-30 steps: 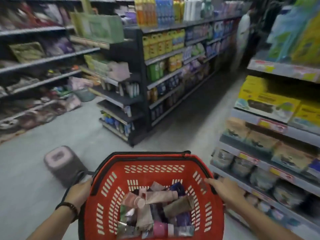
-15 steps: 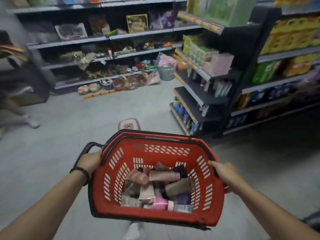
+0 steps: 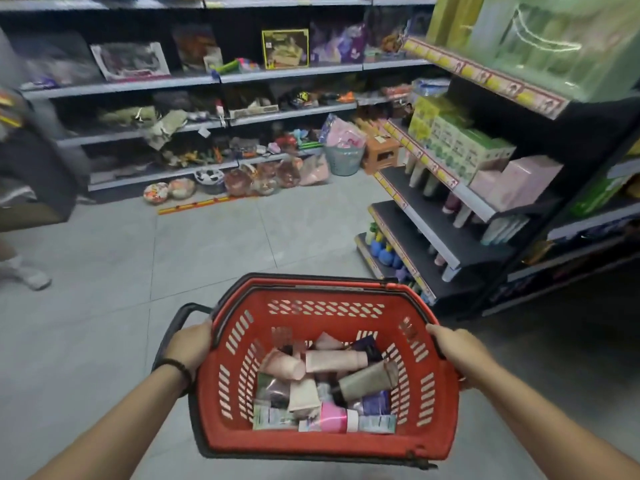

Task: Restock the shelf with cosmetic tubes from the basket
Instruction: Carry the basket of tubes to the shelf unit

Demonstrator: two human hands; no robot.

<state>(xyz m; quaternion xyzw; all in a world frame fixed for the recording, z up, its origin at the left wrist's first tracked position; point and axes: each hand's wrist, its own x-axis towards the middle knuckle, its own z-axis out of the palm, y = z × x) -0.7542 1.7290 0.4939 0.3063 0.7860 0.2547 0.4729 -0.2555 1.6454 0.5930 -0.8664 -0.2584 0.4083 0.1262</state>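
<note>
I carry a red plastic basket [image 3: 325, 306] in front of me above the grey floor. My left hand [image 3: 190, 346] grips its left rim and my right hand [image 3: 457, 351] grips its right rim. Several cosmetic tubes [image 3: 336, 362] lie jumbled in the bottom: pink, beige, olive, purple and white ones. The cosmetics shelf unit [image 3: 436, 230] stands ahead on the right, with upright tubes and pink and green boxes on its black shelves.
A long toy shelf [image 3: 221, 77] runs across the back, with balls and bags on the floor before it. A grey bin [image 3: 344, 159] and an orange stool [image 3: 381, 152] stand in the corner. A person's foot [image 3: 33, 277] shows at the left edge.
The view has swung left, away from the aisle, and the cosmetics shelf unit now stands close on the right. Both hands keep their hold on the basket.
</note>
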